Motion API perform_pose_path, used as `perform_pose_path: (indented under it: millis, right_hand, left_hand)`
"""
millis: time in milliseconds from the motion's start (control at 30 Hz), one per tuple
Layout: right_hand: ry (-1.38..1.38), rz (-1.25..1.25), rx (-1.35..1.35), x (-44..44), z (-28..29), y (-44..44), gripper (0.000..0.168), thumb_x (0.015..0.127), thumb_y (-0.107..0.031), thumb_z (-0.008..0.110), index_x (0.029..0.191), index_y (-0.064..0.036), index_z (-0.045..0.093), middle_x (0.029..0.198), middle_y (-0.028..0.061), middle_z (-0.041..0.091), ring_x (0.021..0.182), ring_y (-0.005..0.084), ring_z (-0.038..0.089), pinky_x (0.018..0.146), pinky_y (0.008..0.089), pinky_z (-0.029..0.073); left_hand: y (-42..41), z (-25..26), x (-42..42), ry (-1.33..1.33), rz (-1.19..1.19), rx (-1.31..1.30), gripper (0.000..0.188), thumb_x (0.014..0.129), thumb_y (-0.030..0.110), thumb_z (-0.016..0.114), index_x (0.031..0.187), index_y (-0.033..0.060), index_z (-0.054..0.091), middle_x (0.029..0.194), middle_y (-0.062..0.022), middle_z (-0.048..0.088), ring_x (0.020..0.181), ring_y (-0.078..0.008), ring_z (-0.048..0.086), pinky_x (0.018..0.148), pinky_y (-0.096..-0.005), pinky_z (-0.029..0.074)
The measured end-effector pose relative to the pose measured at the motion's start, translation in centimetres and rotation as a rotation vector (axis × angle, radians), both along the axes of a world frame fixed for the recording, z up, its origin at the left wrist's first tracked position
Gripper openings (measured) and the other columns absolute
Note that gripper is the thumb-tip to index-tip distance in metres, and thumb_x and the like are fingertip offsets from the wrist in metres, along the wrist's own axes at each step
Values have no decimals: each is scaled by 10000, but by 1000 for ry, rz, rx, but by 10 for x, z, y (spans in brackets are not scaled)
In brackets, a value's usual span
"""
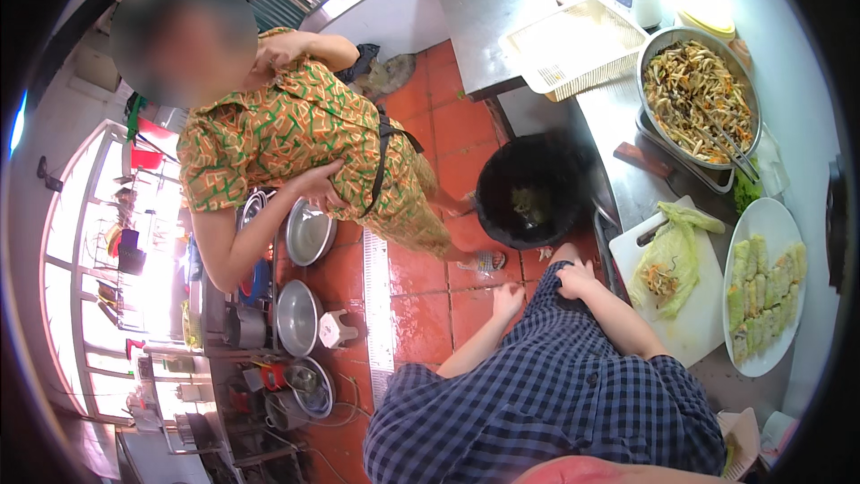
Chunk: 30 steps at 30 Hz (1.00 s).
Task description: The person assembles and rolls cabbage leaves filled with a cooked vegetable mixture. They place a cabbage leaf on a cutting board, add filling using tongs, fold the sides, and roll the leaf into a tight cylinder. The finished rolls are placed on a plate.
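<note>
My left hand hangs above the wet tiles with its fingers curled in and nothing visible in it. My right hand rests against my checked clothing at the thigh; whether it pinches the cloth is unclear. To the right, a white cutting board lies on the counter, bearing a spread leaf of lettuce or cabbage with a small heap of shredded filling. Beside it is an oval white plate of pale green leaf rolls. A knife with a wooden handle lies beyond the board.
A metal bowl of shredded filling holds metal tongs. White plastic baskets stand farther along the counter. On the red tiles are a black bin, metal basins and a small stool. Another person stands close by, left.
</note>
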State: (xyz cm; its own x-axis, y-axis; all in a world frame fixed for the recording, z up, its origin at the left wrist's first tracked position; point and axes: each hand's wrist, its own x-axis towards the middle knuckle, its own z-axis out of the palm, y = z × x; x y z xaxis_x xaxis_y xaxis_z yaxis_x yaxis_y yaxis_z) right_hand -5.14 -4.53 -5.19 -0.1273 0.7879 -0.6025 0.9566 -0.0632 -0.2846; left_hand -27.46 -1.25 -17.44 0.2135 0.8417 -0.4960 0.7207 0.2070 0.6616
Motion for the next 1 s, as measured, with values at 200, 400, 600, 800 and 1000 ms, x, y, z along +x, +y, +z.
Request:
perform_pose_path:
  millis: [200, 400, 600, 800, 1000]
  right_hand:
    - [727, -90, -95, -7, -87, -19, 565, 823, -287, 617, 1319, -80, 441, 1038, 144, 656, 1011, 227, 613, 883, 318, 464]
    - [345, -251, -95, -13, -72, -17, 590, 777, -274, 608, 1324, -128, 443, 1160, 149, 596, 1066, 273, 575, 893, 402, 454]
    - [154, -289, -93, -2, -43, -14, 522, 771, -324, 577, 1271, -191, 515, 1231, 108, 565, 1148, 273, 530, 961, 445, 406]
    - [50, -119, -34, 0, -23, -14, 381, 793, -246, 545, 1163, -170, 587, 1106, 101, 629, 1050, 279, 583, 868, 408, 468]
    - [647, -61, 268, -2, -72, -33, 425, 822, -255, 534, 1234, -152, 519, 1120, 139, 606, 1043, 349, 554, 917, 430, 432]
  left_hand:
    - [-38, -23, -1, -90, -104, -226, 478, 828, 448, 587, 1123, 72, 609, 1011, -180, 645, 1001, -266, 600, 858, -345, 464]
    - [-21, 10, 8, -25, -286, -151, 498, 833, 460, 580, 1076, 28, 626, 1053, -159, 644, 988, -258, 615, 868, -338, 465]
    - [-18, 31, 42, -36, -223, -173, 914, 781, 587, 575, 1433, 86, 176, 1475, -243, 91, 1360, -391, 87, 1097, -449, 165]
    - [-15, -21, 56, -49, -400, -481, 985, 799, 763, 261, 1438, 25, 139, 1487, -248, 47, 1386, -354, -17, 1123, -420, 54]
    - [-7, -65, 32, -46, -441, -563, 807, 903, 599, 329, 1434, 11, 176, 1469, -194, 225, 1368, -235, 209, 1099, -324, 194]
